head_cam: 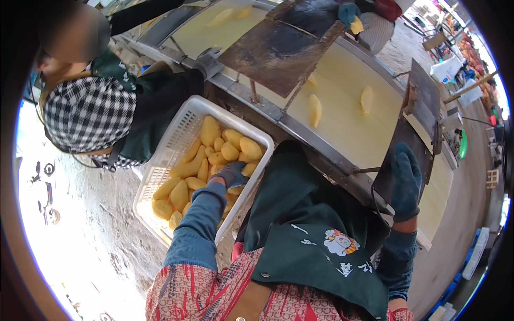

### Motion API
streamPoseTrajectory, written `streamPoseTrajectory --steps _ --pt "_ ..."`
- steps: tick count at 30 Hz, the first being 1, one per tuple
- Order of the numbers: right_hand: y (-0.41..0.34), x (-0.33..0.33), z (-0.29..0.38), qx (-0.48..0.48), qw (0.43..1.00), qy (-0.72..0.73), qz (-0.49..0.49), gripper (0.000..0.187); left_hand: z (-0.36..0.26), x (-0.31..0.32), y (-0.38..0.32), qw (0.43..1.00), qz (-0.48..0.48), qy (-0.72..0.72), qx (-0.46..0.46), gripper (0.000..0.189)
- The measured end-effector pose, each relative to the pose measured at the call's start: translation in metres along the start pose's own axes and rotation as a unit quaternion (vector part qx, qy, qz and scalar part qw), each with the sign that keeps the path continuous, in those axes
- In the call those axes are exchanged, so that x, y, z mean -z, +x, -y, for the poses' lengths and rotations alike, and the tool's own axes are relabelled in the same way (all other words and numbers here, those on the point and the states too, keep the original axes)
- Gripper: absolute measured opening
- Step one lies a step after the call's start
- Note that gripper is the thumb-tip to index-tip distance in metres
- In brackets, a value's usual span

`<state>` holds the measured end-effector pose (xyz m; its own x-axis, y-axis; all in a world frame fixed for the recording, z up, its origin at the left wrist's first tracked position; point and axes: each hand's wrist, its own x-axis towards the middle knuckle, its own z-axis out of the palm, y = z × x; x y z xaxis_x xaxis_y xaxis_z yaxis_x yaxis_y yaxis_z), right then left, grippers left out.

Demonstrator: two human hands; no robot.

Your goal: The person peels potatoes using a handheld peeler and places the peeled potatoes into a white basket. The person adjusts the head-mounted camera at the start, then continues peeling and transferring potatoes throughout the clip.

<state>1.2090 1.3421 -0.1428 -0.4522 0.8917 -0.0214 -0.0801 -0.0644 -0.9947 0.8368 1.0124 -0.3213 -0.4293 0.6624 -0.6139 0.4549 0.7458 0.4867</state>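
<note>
My left hand [231, 175], in a grey-blue glove, reaches down into a white plastic crate [160, 160]. Peeled yellow tubers [182, 194], which look like sweet potatoes, are heaped in it. The fingers are among the tubers on the crate's right side; whether they grip one is hidden. My right hand [405, 184], in a blue-green glove, is raised with extended fingers and holds nothing. It appears in front of a dark panel [395, 160] beside the conveyor; I cannot tell whether it touches the panel.
Ahead runs a pale conveyor belt [341, 80] with metal side rails [297, 128] and several peeled tubers on it. A rusty metal plate [277, 52] spans it. At left a co-worker's gloved hand [209, 63] touches the rail. Across the belt another person's gloved hand [350, 18] holds a yellow piece.
</note>
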Motion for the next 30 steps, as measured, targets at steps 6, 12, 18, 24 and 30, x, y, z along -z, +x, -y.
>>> streamPoseTrajectory --steps 6,12,18,24,30 --pt "-0.033 0.004 0.023 -0.038 0.999 0.003 -0.001 0.042 -0.004 0.032 -0.028 0.873 0.015 -0.487 0.0 0.053" --pt "-0.049 -0.038 0.061 0.181 0.947 -0.244 0.107 0.055 -0.129 0.092 -0.054 0.828 0.142 -0.495 -0.22 0.05" --pt "-0.044 -0.049 0.06 0.248 0.832 -0.447 0.213 0.07 -0.307 0.041 -0.065 0.809 0.296 -0.389 -0.326 0.045" --pt "0.002 0.026 0.008 0.171 0.786 -0.579 -0.134 0.063 -0.301 0.006 -0.045 0.808 0.178 -0.465 -0.314 0.047" --pt "0.112 0.055 0.012 0.096 0.748 -0.619 -0.218 0.047 -0.261 0.013 -0.052 0.826 0.133 -0.498 -0.226 0.048"
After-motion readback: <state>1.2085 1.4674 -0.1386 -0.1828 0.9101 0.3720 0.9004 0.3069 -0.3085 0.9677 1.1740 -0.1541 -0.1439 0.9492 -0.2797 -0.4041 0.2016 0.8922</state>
